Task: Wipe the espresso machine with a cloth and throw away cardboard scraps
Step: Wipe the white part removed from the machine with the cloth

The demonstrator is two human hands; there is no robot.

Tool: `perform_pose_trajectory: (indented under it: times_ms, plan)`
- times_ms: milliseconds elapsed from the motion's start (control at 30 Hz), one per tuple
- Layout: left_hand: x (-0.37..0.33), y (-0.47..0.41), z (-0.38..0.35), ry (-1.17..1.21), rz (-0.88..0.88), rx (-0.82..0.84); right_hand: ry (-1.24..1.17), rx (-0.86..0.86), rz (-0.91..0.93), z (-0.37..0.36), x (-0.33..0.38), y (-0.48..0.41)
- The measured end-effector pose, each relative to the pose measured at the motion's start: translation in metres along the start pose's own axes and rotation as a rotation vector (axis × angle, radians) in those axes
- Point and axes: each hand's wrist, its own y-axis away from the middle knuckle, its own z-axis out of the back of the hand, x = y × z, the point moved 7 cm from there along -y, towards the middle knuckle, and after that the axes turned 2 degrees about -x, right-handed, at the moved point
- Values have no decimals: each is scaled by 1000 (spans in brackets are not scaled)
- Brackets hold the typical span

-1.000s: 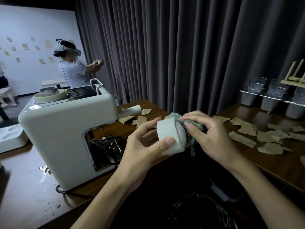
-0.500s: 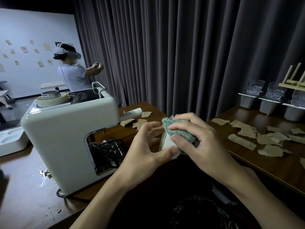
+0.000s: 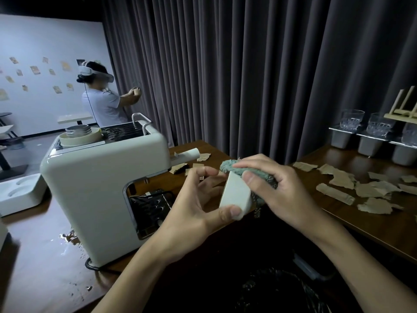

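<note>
Green cloth [image 3: 248, 171], bunched in the right hand's [image 3: 284, 195] curled fingers, is sliding up off the white machine part [image 3: 235, 195], which the left hand [image 3: 191, 206] is pinching over the worktop's [image 3: 33, 279] near edge, so wiping is progressing.

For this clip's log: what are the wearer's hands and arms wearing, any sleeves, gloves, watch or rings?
Nothing shows: the left hand and right hand are ungloved, with short nails and no rings seen; both forearms are bare to the frame edge, no sleeve, watch or strap in view.
</note>
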Motion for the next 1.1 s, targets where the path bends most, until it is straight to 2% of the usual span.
perform_pose_trajectory:
  times_ms: [67,200,333,433,500,600,733,867,1000,1100]
  plan:
    - [-1,2,2,27,-28,-18,-139,-8,-90,1,-9,-1]
    - [-4,3,1,14,-94,-60,-210,-85,-82,-5,-16,6]
    - [-16,2,-6,-213,-162,-114,-103,-237,3,-8,-8,12]
    - [-18,1,-4,-153,-107,-173,-16,-267,67,-17,1,18]
    - [-16,0,0,-87,-69,-192,22,-258,89,-23,3,22]
    - [-18,0,5,-76,-106,-200,55,-200,127,-27,7,22]
    - [-19,3,7,-40,-150,-176,-66,-71,87,-21,6,14]
    - [-14,3,9,100,-95,-131,-200,16,26,-13,1,6]
    - [-14,-2,9,93,-86,-156,-110,-89,82,-12,4,7]
    - [-18,-4,0,-32,-120,-90,121,-185,176,-14,10,12]
